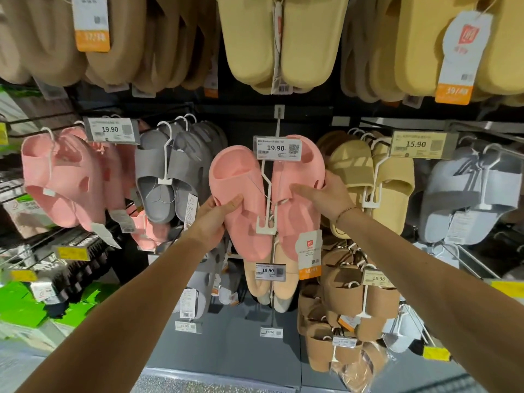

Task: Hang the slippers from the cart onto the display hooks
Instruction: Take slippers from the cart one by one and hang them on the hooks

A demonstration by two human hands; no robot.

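Both hands grasp the pink slippers (263, 194) at the middle hook (279, 120): left hand (215, 219) on the left slipper, right hand (329, 199) on the right. The hanger appears not yet seated, though its top is hidden. Neighbouring hooks are stocked; cart unseen.

Both hands held a pair of pink foam slippers (241, 199) clipped on a white plastic hanger (266, 205) against the display. The left hand (215, 219) gripped the left slipper's edge; the right hand (326, 197) gripped the right one. A white 19.90 price tag (278, 148) hung in front of them. Grey strap slippers (167, 171) hung just left, yellow strap slippers (374, 177) just right.
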